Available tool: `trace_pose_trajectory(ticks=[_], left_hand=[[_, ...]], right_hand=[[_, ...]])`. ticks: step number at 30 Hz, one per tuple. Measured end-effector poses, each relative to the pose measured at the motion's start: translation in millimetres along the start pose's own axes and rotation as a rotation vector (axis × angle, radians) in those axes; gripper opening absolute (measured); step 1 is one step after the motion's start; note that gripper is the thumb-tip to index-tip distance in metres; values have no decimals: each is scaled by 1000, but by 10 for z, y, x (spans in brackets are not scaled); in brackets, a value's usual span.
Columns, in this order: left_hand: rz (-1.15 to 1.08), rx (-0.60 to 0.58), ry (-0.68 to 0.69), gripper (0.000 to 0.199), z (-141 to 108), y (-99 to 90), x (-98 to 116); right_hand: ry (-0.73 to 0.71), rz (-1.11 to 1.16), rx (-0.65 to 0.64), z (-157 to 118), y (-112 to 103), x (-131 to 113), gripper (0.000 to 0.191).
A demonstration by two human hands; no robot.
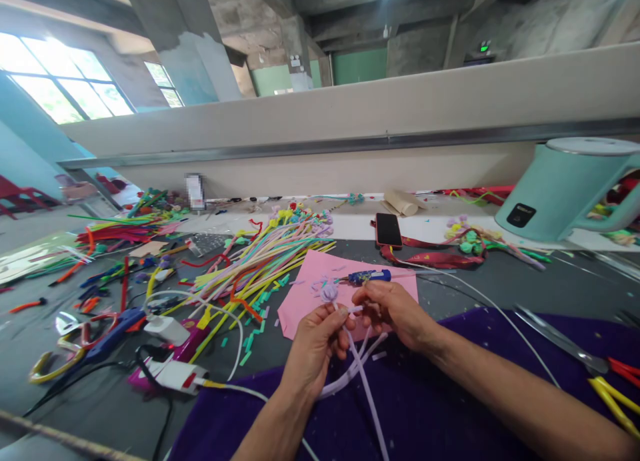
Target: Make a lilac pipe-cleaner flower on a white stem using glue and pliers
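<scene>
My left hand (317, 341) is closed around the stem of a lavender chenille-stem flower (329, 293), the curled bloom sticking up above the thumb. Long lavender chenille stems (367, 394) hang down below the fingers toward my lap. My right hand (400, 311) is just to the right, its thumb and fingers bent together at a short lavender chenille end (355, 309) that juts from the left hand's grip. Beneath both hands lies a pink sheet (305, 281). A blue-handled tool (373, 275) with a metal tip rests on it, beyond the right hand.
Bundled coloured chenille stems (265, 261) lie left of the sheet. A purple power strip (190, 344) with white plugs, pliers (70, 341) and cables are at left. A phone (389, 229), a mint kettle (565, 191) and large scissors (565, 344) stand or lie behind and right.
</scene>
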State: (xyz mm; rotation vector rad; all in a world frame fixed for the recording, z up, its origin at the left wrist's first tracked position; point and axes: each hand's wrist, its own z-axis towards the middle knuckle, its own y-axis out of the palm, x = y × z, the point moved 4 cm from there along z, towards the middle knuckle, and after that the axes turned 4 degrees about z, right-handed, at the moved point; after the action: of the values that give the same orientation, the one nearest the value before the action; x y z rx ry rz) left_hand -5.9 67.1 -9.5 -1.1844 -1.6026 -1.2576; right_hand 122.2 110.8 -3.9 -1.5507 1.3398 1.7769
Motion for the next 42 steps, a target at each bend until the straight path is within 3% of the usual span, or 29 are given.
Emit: trace_pose_trajectory(ticks=[6,14,26,42], left_hand=[[7,-5,-16,19,-2,-2,-2],[25,-13,-33,19,15,-22,-26],[-22,-63,-66,14,4,-19,-24],[-72,-45,-63,14,35,-26,-59]], right_hand=[[-93,-167,-15,9,8,-15,20],[-81,-204,32,22,-13,-10,20],[75,7,-126,-4,34,31,23],[82,88,-116,20,30,95,23]])
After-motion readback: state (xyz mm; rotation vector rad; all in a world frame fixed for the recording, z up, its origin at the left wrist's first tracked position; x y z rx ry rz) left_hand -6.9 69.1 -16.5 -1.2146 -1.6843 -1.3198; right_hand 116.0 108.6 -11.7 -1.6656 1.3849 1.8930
